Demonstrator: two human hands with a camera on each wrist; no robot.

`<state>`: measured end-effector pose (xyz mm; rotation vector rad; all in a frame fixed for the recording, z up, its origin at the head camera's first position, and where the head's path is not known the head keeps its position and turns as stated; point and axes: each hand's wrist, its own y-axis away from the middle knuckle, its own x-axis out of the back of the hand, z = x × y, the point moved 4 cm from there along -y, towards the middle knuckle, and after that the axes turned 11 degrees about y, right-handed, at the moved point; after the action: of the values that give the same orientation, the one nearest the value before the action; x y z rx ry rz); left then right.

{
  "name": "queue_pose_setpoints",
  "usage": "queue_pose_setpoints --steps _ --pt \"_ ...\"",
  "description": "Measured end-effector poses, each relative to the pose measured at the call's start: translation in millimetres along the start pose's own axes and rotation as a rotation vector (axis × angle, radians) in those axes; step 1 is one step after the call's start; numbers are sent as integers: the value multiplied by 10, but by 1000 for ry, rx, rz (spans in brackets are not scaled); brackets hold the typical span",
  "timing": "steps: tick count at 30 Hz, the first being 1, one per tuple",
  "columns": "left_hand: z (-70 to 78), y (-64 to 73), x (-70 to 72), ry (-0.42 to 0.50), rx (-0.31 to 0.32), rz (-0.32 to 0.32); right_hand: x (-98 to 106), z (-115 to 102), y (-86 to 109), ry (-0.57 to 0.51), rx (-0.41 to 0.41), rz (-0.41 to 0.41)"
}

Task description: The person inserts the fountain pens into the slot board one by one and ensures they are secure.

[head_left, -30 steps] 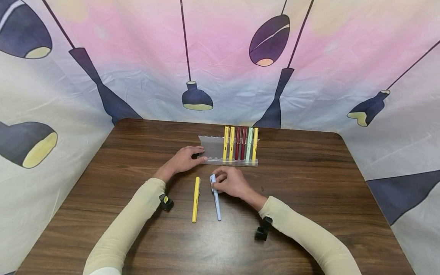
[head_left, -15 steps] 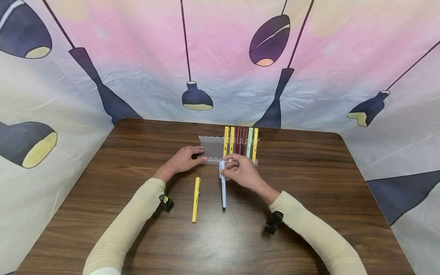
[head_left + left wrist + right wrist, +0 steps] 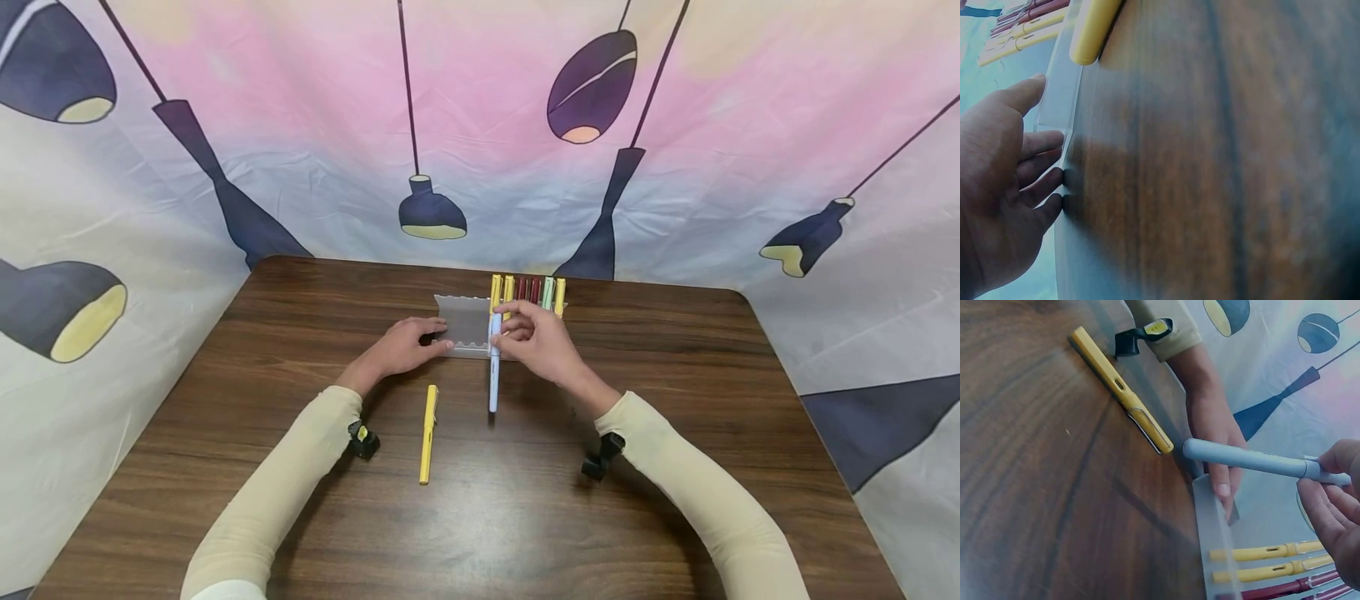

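Note:
My right hand (image 3: 546,343) pinches a pale blue pen (image 3: 493,375) near its capped end, in front of the clear pen rack (image 3: 463,323). In the right wrist view the pale blue pen (image 3: 1247,457) juts out from between thumb and fingers, apart from the table. My left hand (image 3: 405,346) rests at the rack's left end, its fingers extended and touching the edge, as the left wrist view also shows for the hand (image 3: 1010,144). Yellow, dark red and light green pens stand side by side in the rack's right half, partly hidden behind my right hand.
A loose yellow pen (image 3: 428,433) lies on the brown wooden table (image 3: 300,517), in front of my left hand. Behind the table hangs a cloth backdrop (image 3: 495,108) printed with lamps.
The pale blue pen, gripped by my right hand, has risen off the table and travelled forward and slightly right to the rack. My left hand has stayed at the rack's left end.

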<state>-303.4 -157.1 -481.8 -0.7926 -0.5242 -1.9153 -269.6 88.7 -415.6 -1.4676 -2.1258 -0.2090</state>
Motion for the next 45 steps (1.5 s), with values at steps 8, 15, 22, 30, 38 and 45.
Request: queue_pose_setpoints --steps 8,15,22,30,38,45 --pt "14 1 6 7 -11 3 108 -65 -150 142 91 29" --pt "12 -3 9 7 -14 5 182 -102 -286 188 118 44" --pt "2 -2 5 14 -3 3 180 -129 -409 185 148 90" --pt "12 -4 5 11 2 0 162 -89 -511 255 161 141" --pt "21 2 8 11 -19 3 128 -28 -566 259 158 176" --pt "7 -9 0 13 -19 3 68 54 -584 278 152 160"
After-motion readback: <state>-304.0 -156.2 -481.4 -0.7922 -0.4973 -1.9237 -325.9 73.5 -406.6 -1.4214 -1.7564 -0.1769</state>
